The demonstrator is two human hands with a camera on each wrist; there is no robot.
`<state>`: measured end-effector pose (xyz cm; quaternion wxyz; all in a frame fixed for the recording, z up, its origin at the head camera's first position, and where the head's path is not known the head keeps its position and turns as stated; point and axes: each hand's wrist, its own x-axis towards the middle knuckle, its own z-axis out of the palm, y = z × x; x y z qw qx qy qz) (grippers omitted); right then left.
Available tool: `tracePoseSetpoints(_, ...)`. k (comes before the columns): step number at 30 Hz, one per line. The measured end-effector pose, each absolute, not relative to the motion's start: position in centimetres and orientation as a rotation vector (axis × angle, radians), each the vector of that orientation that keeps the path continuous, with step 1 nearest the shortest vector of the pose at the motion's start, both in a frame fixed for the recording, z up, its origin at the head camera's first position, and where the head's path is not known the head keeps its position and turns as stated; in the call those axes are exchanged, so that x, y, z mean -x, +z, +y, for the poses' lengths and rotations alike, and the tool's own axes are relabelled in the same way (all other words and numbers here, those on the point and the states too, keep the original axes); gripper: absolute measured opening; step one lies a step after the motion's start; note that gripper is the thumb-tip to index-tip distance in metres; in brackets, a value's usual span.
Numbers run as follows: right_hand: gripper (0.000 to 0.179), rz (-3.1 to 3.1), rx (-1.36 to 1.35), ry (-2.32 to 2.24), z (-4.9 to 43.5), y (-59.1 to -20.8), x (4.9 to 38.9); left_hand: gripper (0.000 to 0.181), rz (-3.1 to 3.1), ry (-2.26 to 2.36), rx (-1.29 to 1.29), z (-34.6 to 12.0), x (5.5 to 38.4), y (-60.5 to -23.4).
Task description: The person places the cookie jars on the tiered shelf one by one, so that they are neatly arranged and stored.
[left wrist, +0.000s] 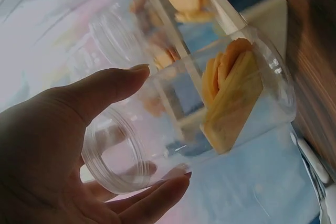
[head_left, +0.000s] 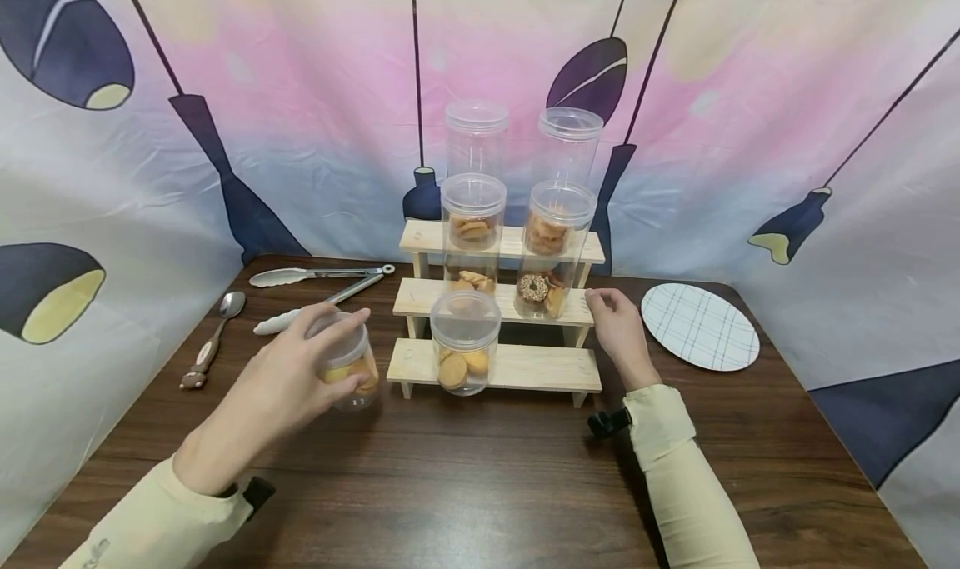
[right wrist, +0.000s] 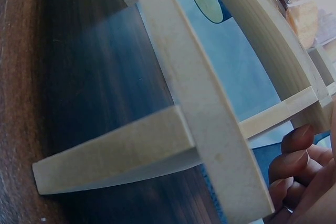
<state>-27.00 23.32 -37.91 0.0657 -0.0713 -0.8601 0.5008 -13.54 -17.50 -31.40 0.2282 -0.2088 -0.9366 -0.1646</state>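
Note:
My left hand [head_left: 288,369] grips a clear lidded jar [head_left: 362,386] left of the wooden tiered stand [head_left: 540,367]. In the left wrist view, thumb and fingers are around the lid end of this jar, and cookies [left wrist: 233,103] lie toward its base. My right hand [head_left: 621,340] is at the right end of the stand's middle step. In the right wrist view its curled fingers [right wrist: 294,163] are at that wooden end; the thumb is largely hidden. A jar of round cookies [head_left: 465,344] stands on the lowest step.
Several tall lidded jars [head_left: 474,198] with cookies occupy the upper steps. Tongs [head_left: 337,273] and a spoon [head_left: 213,340] lie on the dark wooden table [head_left: 480,486] at left. A checked plate [head_left: 701,327] lies at right. Patterned cloth [head_left: 330,136] hangs behind.

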Motion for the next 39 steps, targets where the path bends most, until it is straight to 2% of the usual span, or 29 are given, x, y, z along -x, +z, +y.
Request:
tracePoseSetpoints(12, 0.060, -2.598, 0.229, 1.522, 23.3, -37.9, 26.9, 0.073, -2.625, -0.445, 0.728, -13.5, 12.2, -30.9)
tracePoseSetpoints(25, 0.064, -2.587, 0.210, 1.526, 23.2, -38.0, 26.9, 0.076, -2.600, -0.549, 0.912, -9.2, 11.3, -30.5)
tracePoseSetpoints(33, 0.065, -2.581, 0.181, 1.536, 23.4, -38.2, 26.8, 0.072, -2.491, -0.566, 1.106, -5.7, 12.0, -30.1)
tracePoseSetpoints(39, 0.064, -2.577, 0.182, 1.534, 23.4, -38.1, 26.9, 0.072, -2.437, -0.561, 1.159, -3.9, 13.1, -30.3)
